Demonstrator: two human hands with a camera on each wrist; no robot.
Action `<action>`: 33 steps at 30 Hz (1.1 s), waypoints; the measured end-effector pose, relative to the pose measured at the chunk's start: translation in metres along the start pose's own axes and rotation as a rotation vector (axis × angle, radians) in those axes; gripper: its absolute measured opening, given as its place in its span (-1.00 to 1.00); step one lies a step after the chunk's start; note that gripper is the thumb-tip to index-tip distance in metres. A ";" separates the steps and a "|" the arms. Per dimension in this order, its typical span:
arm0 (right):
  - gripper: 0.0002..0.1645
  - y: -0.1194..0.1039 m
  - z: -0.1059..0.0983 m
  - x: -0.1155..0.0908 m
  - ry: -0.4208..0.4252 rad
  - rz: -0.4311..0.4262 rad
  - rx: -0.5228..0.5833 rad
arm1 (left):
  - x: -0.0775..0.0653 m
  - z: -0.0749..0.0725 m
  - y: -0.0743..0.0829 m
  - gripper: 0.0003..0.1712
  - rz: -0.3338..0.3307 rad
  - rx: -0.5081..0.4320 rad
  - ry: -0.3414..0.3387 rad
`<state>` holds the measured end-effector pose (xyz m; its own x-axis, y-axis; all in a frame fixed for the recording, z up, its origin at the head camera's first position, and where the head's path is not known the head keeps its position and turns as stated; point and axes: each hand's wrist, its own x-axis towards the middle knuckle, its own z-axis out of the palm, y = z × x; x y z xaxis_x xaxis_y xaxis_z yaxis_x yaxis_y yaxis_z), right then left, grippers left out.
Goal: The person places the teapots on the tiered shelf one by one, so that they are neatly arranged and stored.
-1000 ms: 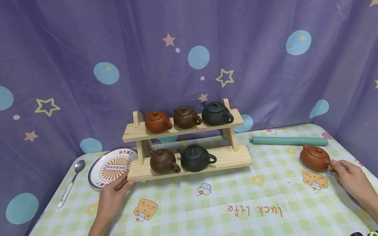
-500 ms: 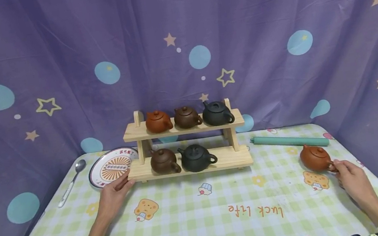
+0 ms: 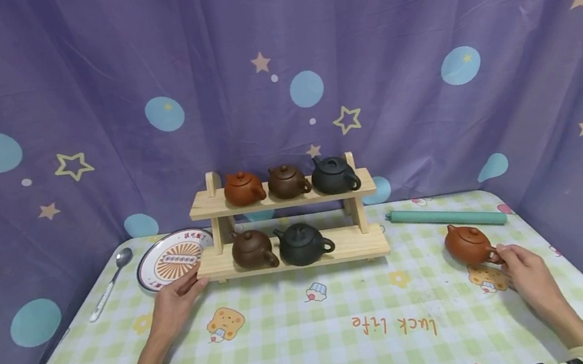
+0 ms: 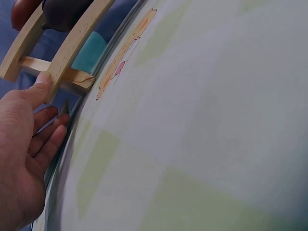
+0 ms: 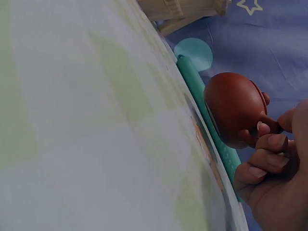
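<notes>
By its handle, my right hand (image 3: 531, 276) pinches a reddish-brown teapot (image 3: 468, 245) on the right side of the table. The right wrist view has the teapot (image 5: 235, 108) close above the cloth, its lid on. My left hand (image 3: 175, 304) grips the left end of a two-tier wooden display rack (image 3: 354, 249), thumb on the lower board. On the upper board stand an orange-brown teapot (image 3: 243, 189), a dark brown teapot (image 3: 287, 182) and a black teapot (image 3: 333, 175). The lower board bears another dark brown teapot (image 3: 252, 249) and a black teapot (image 3: 302, 244).
A green stick-like roll (image 3: 444, 217) lies behind the held teapot. Left of the rack are a patterned plate (image 3: 152, 251), partly behind it, and a spoon (image 3: 110, 285). A checked cloth (image 3: 293, 356) covers the table; a purple curtain (image 3: 386, 19) hangs behind.
My right hand has carried the reddish-brown teapot a short way left, toward the rack. The left hand and the rack stay where they were.
</notes>
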<state>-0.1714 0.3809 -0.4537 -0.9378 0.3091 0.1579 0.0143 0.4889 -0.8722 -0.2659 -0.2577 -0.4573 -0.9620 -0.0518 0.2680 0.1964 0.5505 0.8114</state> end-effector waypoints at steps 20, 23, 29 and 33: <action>-0.44 -0.035 0.028 0.002 -0.095 -0.051 0.088 | 0.000 0.002 0.000 -0.38 0.001 0.011 0.010; -0.45 -0.040 0.032 0.002 -0.132 -0.036 0.174 | 0.000 0.001 0.000 -0.37 0.002 0.006 0.005; -0.44 -0.051 0.042 0.003 -0.168 -0.012 0.249 | 0.000 0.001 -0.001 -0.36 -0.005 -0.006 -0.001; -0.47 -0.058 0.048 0.006 -0.180 -0.037 0.246 | 0.000 0.001 -0.001 -0.36 -0.011 -0.007 0.000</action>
<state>-0.1944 0.3152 -0.4248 -0.9828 0.1346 0.1262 -0.0848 0.2781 -0.9568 -0.2667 -0.2576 -0.4586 -0.9641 -0.0573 0.2592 0.1876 0.5436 0.8181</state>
